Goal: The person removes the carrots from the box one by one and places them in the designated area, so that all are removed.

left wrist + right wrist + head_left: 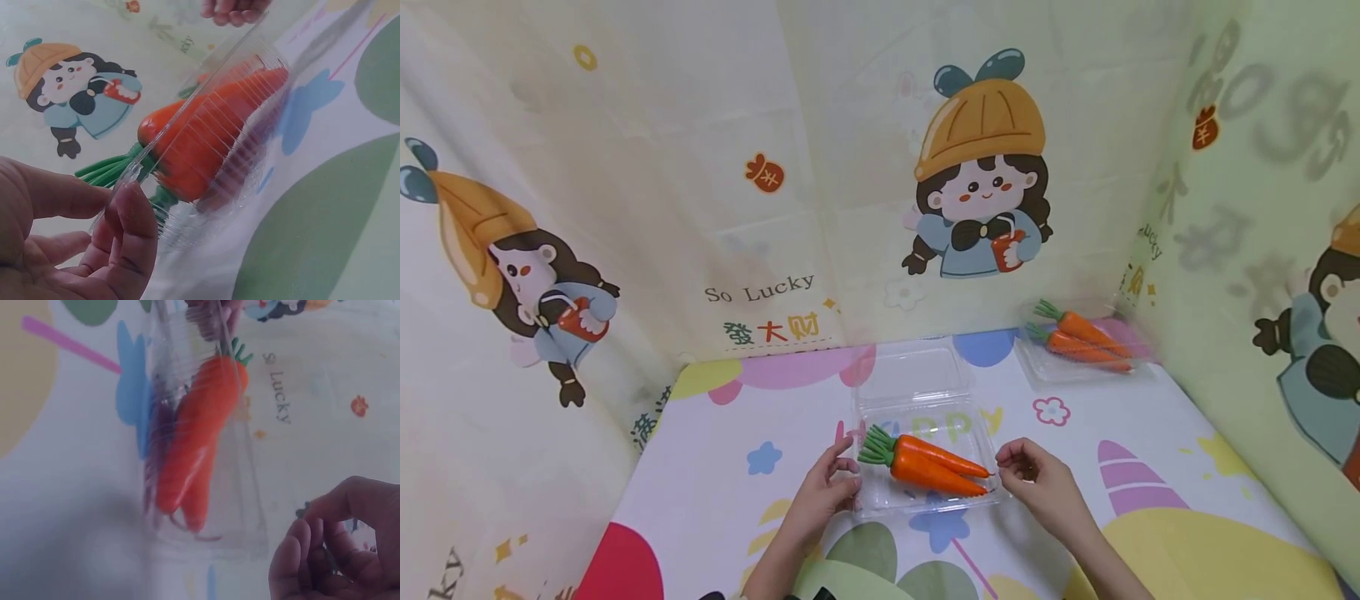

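In the head view, a clear plastic clamshell box [925, 505] lies with its lid [912, 372] folded back. Two orange carrots [928, 465] with green stalks rest inside it, tips to the right. My left hand [822, 493] is at the box's left side; the left wrist view shows its thumb and fingers pinching the clear rim [164, 132]. Beside the right end, close to the carrot tips, is my right hand [1039, 482]. Its fingers are loosely bent and hold nothing, with a gap to the box in the right wrist view.
At the table's back right corner stands another clear plastic box [1060, 377] holding carrots [1086, 337]. A printed cloth [700, 467] covers the table. Patterned curtains [850, 167] rise behind it and along both sides.
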### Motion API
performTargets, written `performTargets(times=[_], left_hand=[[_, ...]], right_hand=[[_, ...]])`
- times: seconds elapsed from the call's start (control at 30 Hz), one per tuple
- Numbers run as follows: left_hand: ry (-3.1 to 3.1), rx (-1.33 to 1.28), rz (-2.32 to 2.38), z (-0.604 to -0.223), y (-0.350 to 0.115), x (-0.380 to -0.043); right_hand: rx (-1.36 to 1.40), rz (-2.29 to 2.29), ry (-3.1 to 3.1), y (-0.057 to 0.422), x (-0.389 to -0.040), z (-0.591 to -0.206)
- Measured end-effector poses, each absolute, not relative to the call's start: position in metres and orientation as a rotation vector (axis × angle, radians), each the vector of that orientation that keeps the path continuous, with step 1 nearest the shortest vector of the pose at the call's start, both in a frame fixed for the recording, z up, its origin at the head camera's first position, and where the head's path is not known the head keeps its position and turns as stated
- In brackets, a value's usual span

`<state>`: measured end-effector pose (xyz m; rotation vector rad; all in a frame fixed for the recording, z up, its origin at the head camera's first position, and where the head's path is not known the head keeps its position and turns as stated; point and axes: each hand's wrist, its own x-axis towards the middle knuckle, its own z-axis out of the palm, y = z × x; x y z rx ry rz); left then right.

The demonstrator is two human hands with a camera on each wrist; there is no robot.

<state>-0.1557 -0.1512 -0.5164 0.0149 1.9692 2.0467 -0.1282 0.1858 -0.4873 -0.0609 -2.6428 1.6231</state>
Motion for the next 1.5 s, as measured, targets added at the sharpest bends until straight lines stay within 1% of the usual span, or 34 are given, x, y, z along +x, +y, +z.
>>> performTargets(times=[0.33, 0.57, 1.5], left_hand=[[1.989, 0.016, 2.021, -0.516, -0.153, -0.155], [1.963, -0.001, 2.0, -0.516, -0.154, -0.151], [1.981, -0.037, 1.977, -0.516, -0.155, -0.147]], right_hand=[[0.321, 1.54, -2.763, 0.152, -0.13, -0.479], [0.505, 1.28, -2.902, 0.136, -0.128, -0.48], [0.409, 1.011, -2.963, 0.102, -0.14, -0.495]])
